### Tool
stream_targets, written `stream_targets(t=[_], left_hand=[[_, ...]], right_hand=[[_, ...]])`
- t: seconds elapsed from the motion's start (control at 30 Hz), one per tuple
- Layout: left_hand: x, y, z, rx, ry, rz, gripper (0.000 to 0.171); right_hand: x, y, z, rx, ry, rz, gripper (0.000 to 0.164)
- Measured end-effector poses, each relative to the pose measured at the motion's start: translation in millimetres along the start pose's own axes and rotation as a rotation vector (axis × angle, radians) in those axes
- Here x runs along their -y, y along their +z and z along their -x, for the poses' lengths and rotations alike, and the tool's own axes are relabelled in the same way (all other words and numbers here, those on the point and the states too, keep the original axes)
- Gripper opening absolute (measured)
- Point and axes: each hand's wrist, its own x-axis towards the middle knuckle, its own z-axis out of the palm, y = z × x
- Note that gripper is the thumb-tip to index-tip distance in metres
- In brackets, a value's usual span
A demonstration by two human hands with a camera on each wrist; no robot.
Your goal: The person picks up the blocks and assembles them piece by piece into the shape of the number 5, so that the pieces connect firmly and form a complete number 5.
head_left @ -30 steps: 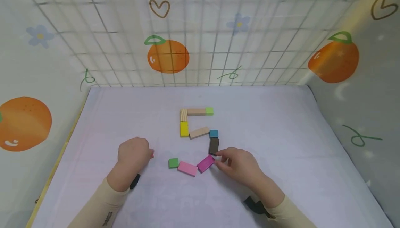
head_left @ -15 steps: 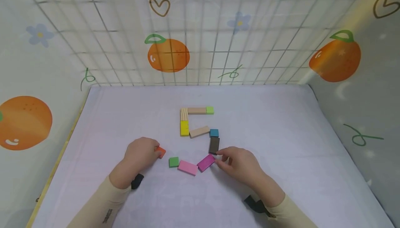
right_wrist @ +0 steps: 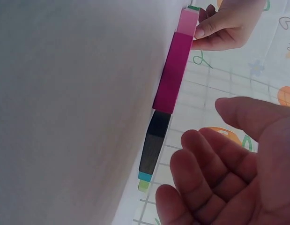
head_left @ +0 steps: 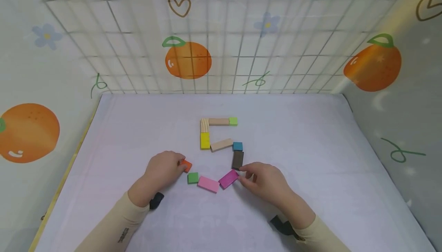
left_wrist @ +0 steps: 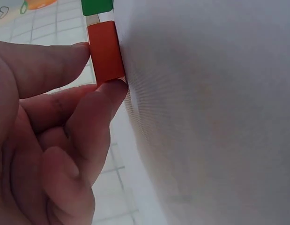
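My left hand (head_left: 165, 169) pinches an orange block (left_wrist: 106, 51) between thumb and fingers, low over the cloth, just up and left of a green block (head_left: 193, 178). A light pink block (head_left: 208, 184) follows to the right of the green one, then a magenta block (head_left: 229, 179). Close beside the magenta block and the dark brown block (head_left: 237, 160) is my right hand (head_left: 265, 181). In the right wrist view its fingers are loosely bent with nothing between them, apart from the magenta block.
The line of blocks continues upward: a blue block (head_left: 238, 146), a beige block (head_left: 221, 145), a yellow block (head_left: 205, 141), a striped wood block (head_left: 205, 125), a tan block (head_left: 219, 122) and a light green block (head_left: 233, 121). White cloth (head_left: 293, 129) covers the table.
My left hand has moved right with the orange block, from well left of the green block to close beside it. The right hand has stayed in place.
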Motion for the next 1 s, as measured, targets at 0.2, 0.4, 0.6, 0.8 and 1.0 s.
stream_targets(t=[0.2, 0.4, 0.6, 0.8, 1.0], left_hand=[[0.8, 0.4, 0.7, -0.013, 0.021, -0.007, 0.029], [1.7, -1.4, 2.5, -0.005, 0.004, -0.022, 0.019], [3.9, -3.2, 1.2, 0.005, -0.014, -0.024, 0.020], [0.2, -2.2, -0.1, -0.030, 0.023, -0.019, 0.032], [-1.3, -1.9, 0.4, -0.057, 0.066, -0.021, 0.032]], right_hand=[[-1.1, 0.6, -0.2, 0.000, -0.005, 0.001, 0.029], [-1.9, 1.1, 0.5, -0.008, -0.012, 0.004, 0.028], [-2.4, 1.7, 0.0, -0.006, -0.018, 0.006, 0.028], [-3.2, 2.0, -0.5, -0.013, -0.026, 0.006, 0.027], [-2.8, 2.4, -0.8, -0.009, -0.020, 0.003, 0.028]])
